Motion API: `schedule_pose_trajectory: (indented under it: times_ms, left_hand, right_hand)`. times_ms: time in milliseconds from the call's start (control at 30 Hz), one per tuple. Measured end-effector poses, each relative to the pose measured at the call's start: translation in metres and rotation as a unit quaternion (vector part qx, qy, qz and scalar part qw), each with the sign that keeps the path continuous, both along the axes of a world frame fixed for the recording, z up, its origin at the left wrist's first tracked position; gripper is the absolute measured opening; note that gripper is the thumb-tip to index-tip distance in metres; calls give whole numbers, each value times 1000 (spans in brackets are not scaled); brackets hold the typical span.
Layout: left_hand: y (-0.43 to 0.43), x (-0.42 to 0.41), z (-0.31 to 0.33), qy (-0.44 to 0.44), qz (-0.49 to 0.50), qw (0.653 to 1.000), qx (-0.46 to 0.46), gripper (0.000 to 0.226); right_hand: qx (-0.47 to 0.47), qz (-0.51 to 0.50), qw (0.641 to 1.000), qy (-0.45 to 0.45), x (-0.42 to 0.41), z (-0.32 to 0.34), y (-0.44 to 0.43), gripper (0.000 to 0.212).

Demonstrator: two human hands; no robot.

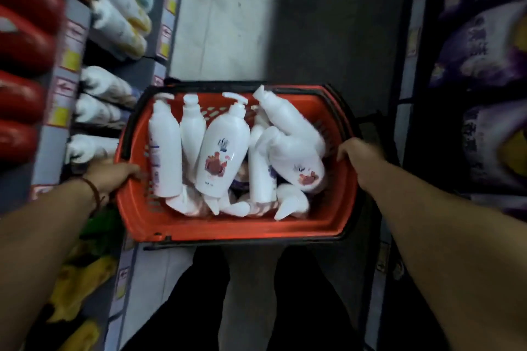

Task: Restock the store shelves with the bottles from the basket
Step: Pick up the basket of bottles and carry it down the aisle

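Observation:
A red plastic basket (228, 226) with black handles hangs in front of me, above my legs. My left hand (112, 172) grips its left rim and my right hand (358, 155) grips its right rim. Inside lie several white pump bottles, some upright, some toppled. A large one with a red flower print (224, 151) leans in the middle. A slim white bottle (165, 148) stands by the left wall. Another flower-print bottle (293, 157) lies on the right.
Shelves on the left carry rows of white bottles (119, 17) with price tags along the edges (64, 88), red containers (22, 45) above and yellow packs (82, 276) below. Purple bags (490, 71) fill the right shelf. The tiled aisle floor (228, 17) runs ahead.

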State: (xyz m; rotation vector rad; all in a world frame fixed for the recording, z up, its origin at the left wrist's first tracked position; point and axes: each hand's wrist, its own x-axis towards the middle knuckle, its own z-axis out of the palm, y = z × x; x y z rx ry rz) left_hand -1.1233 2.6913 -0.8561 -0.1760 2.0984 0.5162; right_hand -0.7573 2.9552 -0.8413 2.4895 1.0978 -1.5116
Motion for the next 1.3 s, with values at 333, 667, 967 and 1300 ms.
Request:
schedule_pose_trajectory:
  times_ms: [333, 667, 967, 1300]
  left_hand:
    - [-217, 106, 184, 5, 242, 970, 32, 27]
    - [-407, 317, 266, 17, 524, 846, 97, 22]
    - [-554, 522, 255, 51, 730, 682, 21, 59]
    - [-747, 731, 266, 84, 839, 533, -79, 72]
  right_hand:
    - [61, 293, 954, 8, -51, 180, -61, 38]
    - [81, 590, 799, 83, -132, 305, -193, 37]
    - [78, 771, 631, 46, -131, 298, -453, 60]
    - [16, 890, 450, 65, -72, 224, -745, 113]
